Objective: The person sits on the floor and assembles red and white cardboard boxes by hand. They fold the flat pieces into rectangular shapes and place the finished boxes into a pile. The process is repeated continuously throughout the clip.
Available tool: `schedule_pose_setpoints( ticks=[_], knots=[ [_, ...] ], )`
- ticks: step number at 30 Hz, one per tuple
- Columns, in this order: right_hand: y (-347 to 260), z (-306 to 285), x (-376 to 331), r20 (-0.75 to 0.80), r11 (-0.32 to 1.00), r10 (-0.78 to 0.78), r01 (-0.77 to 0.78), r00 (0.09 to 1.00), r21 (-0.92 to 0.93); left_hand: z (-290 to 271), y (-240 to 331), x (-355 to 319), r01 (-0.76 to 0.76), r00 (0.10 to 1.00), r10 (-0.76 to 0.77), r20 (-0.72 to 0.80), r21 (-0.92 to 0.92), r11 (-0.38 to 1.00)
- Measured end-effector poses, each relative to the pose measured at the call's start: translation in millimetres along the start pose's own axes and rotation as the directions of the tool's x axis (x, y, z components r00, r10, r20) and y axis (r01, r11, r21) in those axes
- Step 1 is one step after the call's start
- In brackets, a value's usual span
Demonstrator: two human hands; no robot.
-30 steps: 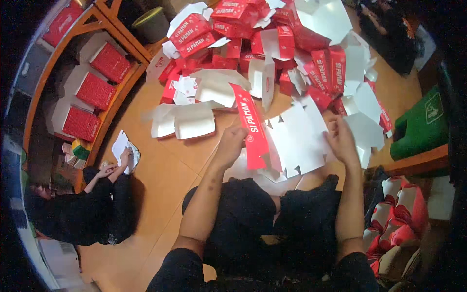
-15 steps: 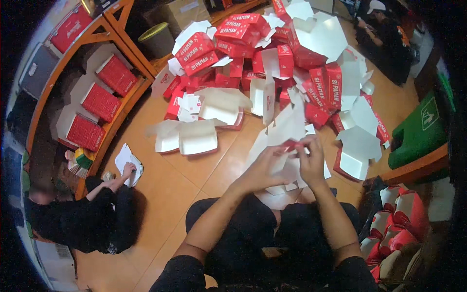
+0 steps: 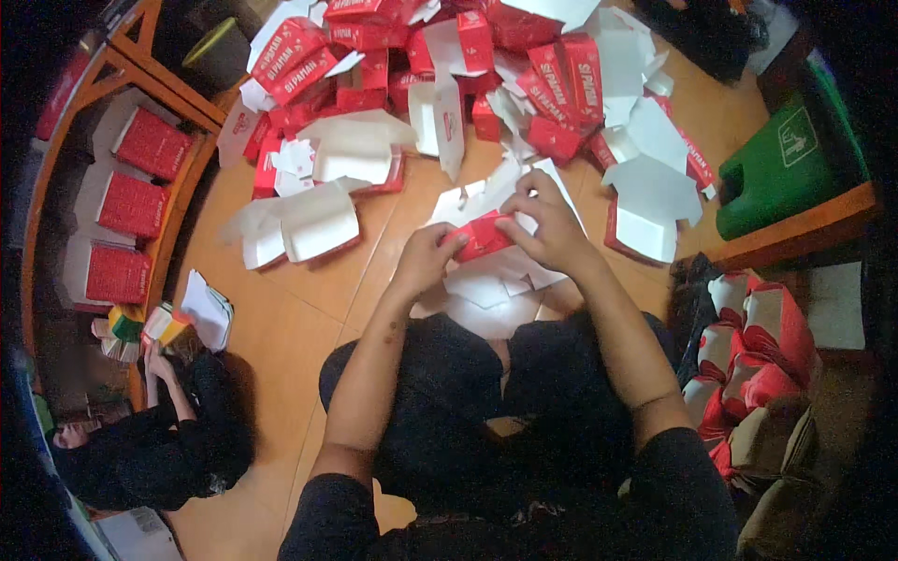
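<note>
Between my hands is a partly folded red and white carton (image 3: 482, 237), its red printed side facing up. My left hand (image 3: 427, 259) grips its left end, thumb on the red panel. At its right end, the fingers of my right hand (image 3: 550, 227) are bent and pinch the board edge. Under and around the carton lie white flat carton sheets (image 3: 486, 285) in front of my knees. Beyond them rises a large heap of folded red cartons (image 3: 365, 70), many with white lids open. One open carton (image 3: 321, 229) sits at the near left of the heap.
At the left a person (image 3: 168, 421) in black sits beside a wooden shelf (image 3: 173, 220) of red cartons. Papers (image 3: 206, 309) lie nearby on the tiled floor. To the right stand a green bin (image 3: 776, 178) and bundled red and white packages (image 3: 762, 346). Another person is at the top right.
The view has shifted, so the heap sits higher and further left. The carton's red panel now shows between my hands. The person at left has moved their hands from the papers to a yellow item.
</note>
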State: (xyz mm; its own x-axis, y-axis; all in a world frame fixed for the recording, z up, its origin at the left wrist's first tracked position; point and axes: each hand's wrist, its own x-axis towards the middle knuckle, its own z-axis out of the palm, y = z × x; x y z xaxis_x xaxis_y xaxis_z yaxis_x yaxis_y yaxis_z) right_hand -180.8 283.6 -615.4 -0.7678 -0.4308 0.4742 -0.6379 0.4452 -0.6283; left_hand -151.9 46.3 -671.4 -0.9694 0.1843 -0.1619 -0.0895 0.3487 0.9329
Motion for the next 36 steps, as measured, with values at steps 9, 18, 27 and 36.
schedule_pose_setpoints(
  ticks=[9, 18, 27, 36],
  knots=[
    [-5, 29, -10, -0.052, 0.993, 0.015, -0.021, 0.999, -0.115, 10, 16, -9, -0.025, 0.999, 0.029, -0.034, 0.109, 0.994],
    [-10, 27, -6, 0.049, 0.988, 0.054, -0.046, 0.997, -0.145, 7, 22, -18, -0.121, 0.985, 0.149, -0.087, 0.262, 0.957],
    [17, 40, -15, 0.102, 0.962, 0.274, -0.272, 0.956, -0.03, 17, 37, -18, -0.395, 0.659, 0.678, -0.325, 0.617, 0.681],
    [17, 28, -13, 0.052, 0.936, 0.293, -0.297, 0.955, 0.189, 17, 28, -17, -0.278, 0.736, 0.227, -0.638, 0.02, 0.96]
  ],
)
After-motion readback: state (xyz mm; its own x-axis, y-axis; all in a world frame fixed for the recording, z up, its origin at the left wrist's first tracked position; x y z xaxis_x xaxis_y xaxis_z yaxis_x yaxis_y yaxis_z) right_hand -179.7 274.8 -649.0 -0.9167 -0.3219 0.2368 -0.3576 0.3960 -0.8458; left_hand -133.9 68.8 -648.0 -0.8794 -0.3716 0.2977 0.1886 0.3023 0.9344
